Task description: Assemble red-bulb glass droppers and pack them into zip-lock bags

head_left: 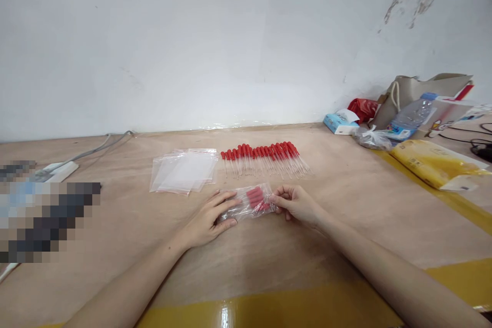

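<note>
A clear plastic bag (pixel 246 203) lies on the table, with several thin tools with red handles inside. My left hand (pixel 209 218) rests over the bag's left end, fingers spread and pressing lightly on the plastic. At the other end, my right hand (pixel 289 202) pinches the bag's edge between thumb and fingers. Just beyond the bag, a row of red-handled thin tools (pixel 265 152) lies side by side, handles toward the wall and slim pale shafts toward me. Flat clear bags (pixel 184 170) overlap in a loose pile left of that row.
Along the right side are a blue tissue box (pixel 340 124), a plastic bottle (pixel 413 115), a paper bag (pixel 403 97) and a yellow packet (pixel 430 164). A white power strip (pixel 61 171) with a grey cable lies at the left. Yellow tape (pixel 269 310) runs along the front edge.
</note>
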Demonstrator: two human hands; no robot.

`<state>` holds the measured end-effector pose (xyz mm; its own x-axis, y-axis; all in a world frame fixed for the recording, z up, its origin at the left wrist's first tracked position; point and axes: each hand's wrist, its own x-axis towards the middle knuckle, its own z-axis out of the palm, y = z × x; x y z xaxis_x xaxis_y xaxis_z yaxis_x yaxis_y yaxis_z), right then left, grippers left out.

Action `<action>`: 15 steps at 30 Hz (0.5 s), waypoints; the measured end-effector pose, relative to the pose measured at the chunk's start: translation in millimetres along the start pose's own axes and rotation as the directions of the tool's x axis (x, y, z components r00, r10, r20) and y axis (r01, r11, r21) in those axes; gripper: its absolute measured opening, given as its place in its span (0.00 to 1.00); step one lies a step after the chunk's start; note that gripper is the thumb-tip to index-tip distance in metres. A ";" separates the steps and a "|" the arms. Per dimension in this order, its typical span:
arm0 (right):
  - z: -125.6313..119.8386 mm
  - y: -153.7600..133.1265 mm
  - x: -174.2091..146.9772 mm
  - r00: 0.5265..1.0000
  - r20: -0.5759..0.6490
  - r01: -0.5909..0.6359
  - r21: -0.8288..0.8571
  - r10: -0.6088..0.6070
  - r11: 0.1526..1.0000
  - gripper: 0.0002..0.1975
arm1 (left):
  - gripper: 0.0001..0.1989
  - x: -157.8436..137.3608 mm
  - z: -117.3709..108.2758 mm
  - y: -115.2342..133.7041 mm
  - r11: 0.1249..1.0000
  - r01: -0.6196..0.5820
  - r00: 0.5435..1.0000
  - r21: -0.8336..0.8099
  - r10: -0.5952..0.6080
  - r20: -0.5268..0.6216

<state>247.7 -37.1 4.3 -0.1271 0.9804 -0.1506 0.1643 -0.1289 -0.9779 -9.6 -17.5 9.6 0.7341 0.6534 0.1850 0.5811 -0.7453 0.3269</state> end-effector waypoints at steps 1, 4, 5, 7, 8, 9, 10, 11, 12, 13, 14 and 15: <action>-0.2 0.0 -0.1 1.000 0.003 -0.014 0.003 0.014 1.000 0.15 | 0.21 0.0 -0.2 -0.2 1.000 0.002 1.000 -0.006 -0.002 0.001; -0.4 1.4 0.8 0.999 -0.040 0.016 -0.029 -0.017 0.999 0.13 | 0.22 0.2 -0.2 -1.5 1.000 -0.003 1.000 -0.022 0.003 0.004; -0.2 2.3 1.2 0.997 -0.063 0.046 -0.055 -0.050 0.997 0.12 | 0.22 0.2 0.0 -2.0 1.000 -0.006 1.000 -0.023 0.006 0.003; 0.5 4.1 1.6 0.990 -0.103 0.089 -0.109 -0.101 0.990 0.11 | 0.22 0.3 0.4 -3.0 1.000 -0.013 1.000 -0.022 0.013 0.004; 1.0 4.6 1.6 0.988 -0.116 0.089 -0.124 -0.104 0.988 0.11 | 0.22 0.2 0.6 -3.3 1.000 -0.015 1.000 -0.020 0.015 0.005; 1.6 4.8 1.5 0.989 -0.118 0.076 -0.127 -0.091 0.989 0.11 | 0.22 0.2 0.7 -3.6 1.000 -0.019 1.000 -0.017 0.020 0.004; 2.2 4.6 1.2 0.992 -0.109 0.057 -0.117 -0.070 0.991 0.11 | 0.22 0.2 0.8 -3.7 1.000 -0.024 1.000 -0.014 0.024 0.005; 2.8 4.1 0.9 0.994 -0.093 0.040 -0.096 -0.049 0.995 0.12 | 0.22 0.1 0.7 -3.7 1.000 -0.029 1.000 -0.012 0.029 0.006; 3.1 3.4 0.5 0.997 -0.070 0.026 -0.068 -0.031 0.997 0.12 | 0.22 0.0 0.5 -3.7 0.999 -0.032 0.999 -0.008 0.032 0.008; 3.3 2.8 0.2 0.999 -0.044 0.015 -0.039 -0.017 0.999 0.13 | 0.22 0.0 0.4 -3.7 0.999 -0.033 0.999 -0.005 0.033 0.009; 3.1 2.3 -0.1 1.000 -0.021 0.007 -0.012 -0.007 1.000 0.13 | 0.22 -0.2 0.3 -3.6 0.999 -0.032 0.999 -0.003 0.032 0.012; 2.6 2.3 -0.4 1.000 -0.003 0.002 0.008 -0.002 1.000 0.13 | 0.22 -0.3 0.3 -3.7 1.000 -0.029 0.999 -0.001 0.029 0.013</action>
<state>245.6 -38.2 1.8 -0.1241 0.9812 -0.1481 0.1561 -0.1281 -0.9794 -11.9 -15.1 8.0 0.7551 0.6298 0.1824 0.5593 -0.7639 0.3221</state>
